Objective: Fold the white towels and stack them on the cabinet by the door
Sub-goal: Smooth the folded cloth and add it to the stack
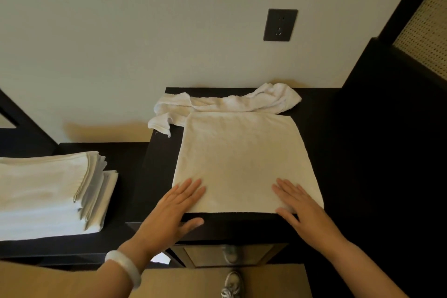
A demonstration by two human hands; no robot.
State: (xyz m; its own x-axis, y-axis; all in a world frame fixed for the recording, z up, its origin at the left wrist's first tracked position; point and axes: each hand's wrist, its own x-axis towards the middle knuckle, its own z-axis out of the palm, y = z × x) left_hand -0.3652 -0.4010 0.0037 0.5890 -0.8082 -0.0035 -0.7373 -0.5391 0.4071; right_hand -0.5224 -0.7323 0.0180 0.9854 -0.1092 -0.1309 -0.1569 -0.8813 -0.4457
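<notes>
A single wide-angle view, worn on the head, looks steeply down from close above the near edge of the cabinet (159, 176) and faces the wall (145, 31) behind it. The wall socket (280, 24) shows above the cabinet, a shoe (233, 283) below its front.

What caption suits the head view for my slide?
Left hand and right hand press a white towel on the dark cabinet, folded stack nearby.
</notes>
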